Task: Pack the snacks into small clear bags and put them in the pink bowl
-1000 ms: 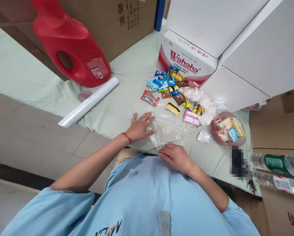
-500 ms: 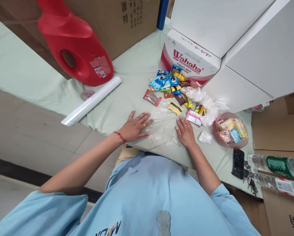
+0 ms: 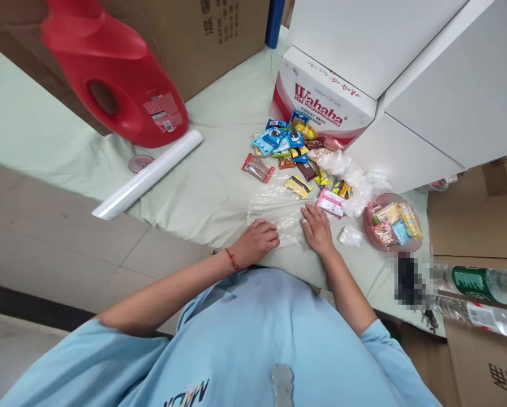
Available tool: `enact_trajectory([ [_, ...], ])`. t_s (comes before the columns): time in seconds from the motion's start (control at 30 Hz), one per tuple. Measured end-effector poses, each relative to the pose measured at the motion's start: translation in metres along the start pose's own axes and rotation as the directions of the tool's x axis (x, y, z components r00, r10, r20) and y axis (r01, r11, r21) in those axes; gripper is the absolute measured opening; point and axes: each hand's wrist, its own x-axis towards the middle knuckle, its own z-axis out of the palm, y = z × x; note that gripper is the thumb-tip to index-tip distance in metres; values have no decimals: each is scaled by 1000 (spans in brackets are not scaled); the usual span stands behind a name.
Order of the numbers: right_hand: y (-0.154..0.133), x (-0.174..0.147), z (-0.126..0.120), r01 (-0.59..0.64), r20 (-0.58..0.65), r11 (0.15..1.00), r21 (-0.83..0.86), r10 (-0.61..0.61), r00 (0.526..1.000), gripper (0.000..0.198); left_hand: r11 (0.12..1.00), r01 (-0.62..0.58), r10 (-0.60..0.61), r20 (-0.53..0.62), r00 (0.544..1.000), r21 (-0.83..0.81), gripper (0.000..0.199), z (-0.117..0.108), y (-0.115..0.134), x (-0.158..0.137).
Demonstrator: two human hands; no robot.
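Observation:
A clear plastic bag (image 3: 285,217) lies flattened on the cloth-covered table in front of me. My left hand (image 3: 258,243), with a red cord bracelet and a ring, is closed, its fingers curled down on the bag's near left edge; the fingertips are partly hidden. My right hand (image 3: 318,229) rests palm down at the bag's right edge, fingers extended. Just beyond the bag lie a yellow snack packet (image 3: 298,186) and a pink-and-white packet (image 3: 330,202). Farther left is a red-ended packet (image 3: 258,168).
Several wrapped snacks (image 3: 285,138) are heaped against a Wahaha carton (image 3: 321,102). Bunched clear plastic (image 3: 355,178) lies near a pink bowl (image 3: 393,223) of snacks. To the left are a white roll (image 3: 149,175) and a red jug (image 3: 126,85). Water bottles (image 3: 482,282) lie at right.
My left hand has moved right and nearer to my body, and its spread fingers have curled in. The right hand stays by the bag's right edge. The view has shifted slightly.

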Motion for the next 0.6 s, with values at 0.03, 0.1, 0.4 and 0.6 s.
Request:
enact_trajectory([
  [0.03, 1, 0, -1, 5, 0, 1000, 15, -5, 1000, 47, 999, -24, 25, 22, 999, -37, 26, -5, -5, -6],
  [0.1, 3, -1, -2, 18, -2, 999, 50, -18, 1000, 46, 991, -82, 88, 55, 995, -103, 28, -17, -11, -21],
  [0.4, 7, -5, 0, 95, -54, 990, 100, -90, 994, 43, 985, 113, -126, -102, 987, -127, 27, -58, 16, -34],
  [0.6, 4, -7, 0, 139, -30, 988, 72, -137, 990, 43, 958, 286, -284, -61, 957, 21, 37, -48, 2, 35],
])
